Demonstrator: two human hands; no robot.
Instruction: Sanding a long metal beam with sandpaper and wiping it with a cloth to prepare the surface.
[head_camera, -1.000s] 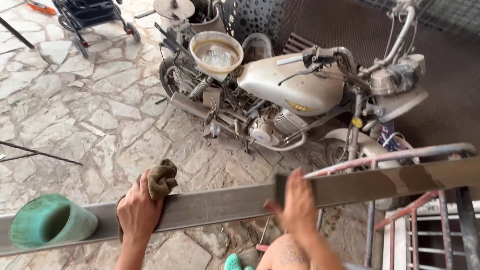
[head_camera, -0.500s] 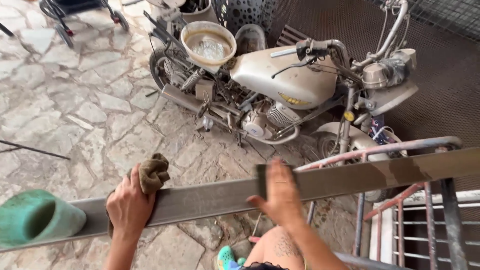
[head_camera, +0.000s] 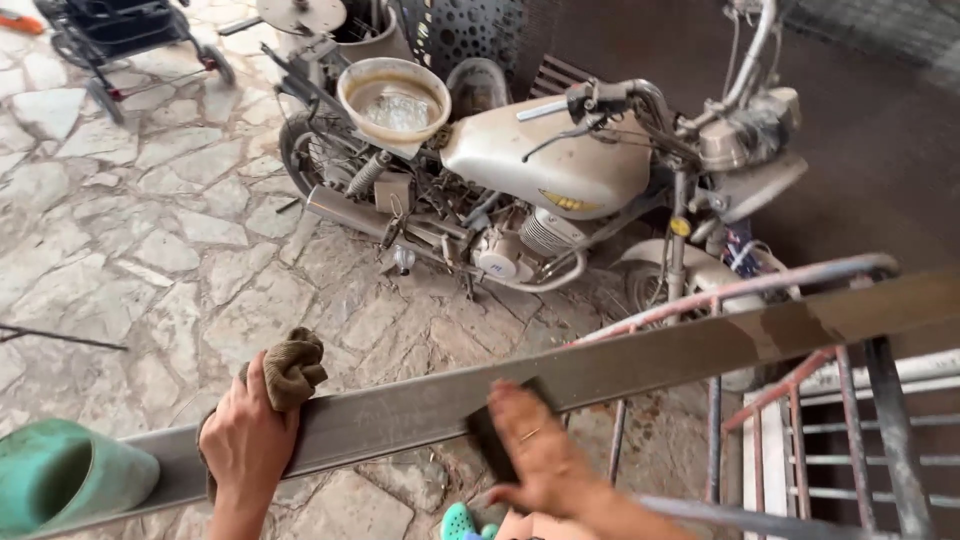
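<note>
Clearly mid-job: the left hand (head_camera: 245, 440) clamps a brown crumpled rag (head_camera: 290, 368) against the long grey metal bar (head_camera: 620, 365), while the right hand (head_camera: 540, 450) presses what seems a dark sanding block (head_camera: 485, 440) onto it. Dust coats the bar's right stretch, so much remains to be rubbed.

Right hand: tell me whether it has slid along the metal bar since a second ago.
Yes. The right hand has slid left along the grey metal bar, toward the left hand holding the brown rag.
</note>
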